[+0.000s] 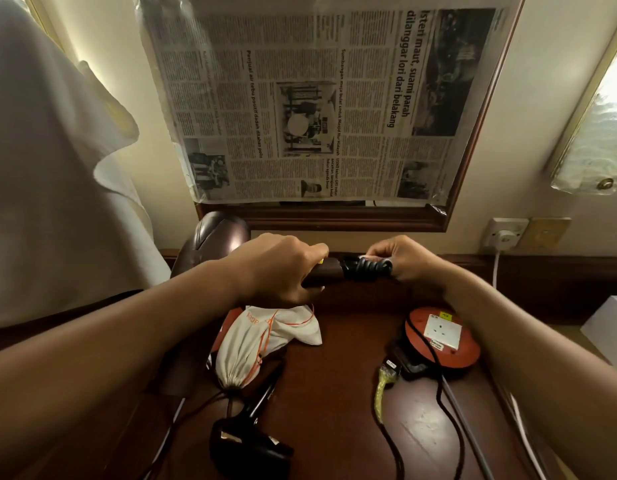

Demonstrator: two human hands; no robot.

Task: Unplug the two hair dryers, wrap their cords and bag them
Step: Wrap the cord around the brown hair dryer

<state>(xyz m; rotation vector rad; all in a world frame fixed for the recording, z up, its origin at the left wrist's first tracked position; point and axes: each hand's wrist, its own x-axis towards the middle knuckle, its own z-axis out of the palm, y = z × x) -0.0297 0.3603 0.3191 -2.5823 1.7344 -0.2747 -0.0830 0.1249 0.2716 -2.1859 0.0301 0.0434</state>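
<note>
Brown and glossy, the hair dryer [210,237] is up off the desk in our two hands. Our left hand [282,268] is wrapped tight round its handle [326,273], fingers curled under and thumb over the top, with the dryer's rounded body sticking out beyond our knuckles toward the far left. Right next to that grip, our right hand [404,259] pinches the black cord [367,268], which sits in several close turns round the end of the handle, between our two fists. From those turns the cord drops down and toward us, past the red extension reel [449,341] that lies below our right wrist, a white socket plate on its top face.

Below our left hand lies a white drawstring bag [262,341] with orange string, cinched at its near end and bulging; a dark cord comes out of its neck. Nearer to us than the bag, a black plug [248,445] rests on the wooden desk [334,393]. Near the reel, a yellow-sleeved cable [383,393] lies beside it.

Beyond our hands, a wood-framed mirror [334,220] is covered with newspaper [300,105]. Off past our right hand, a white wall socket [506,233] has a white plug in it.
</note>
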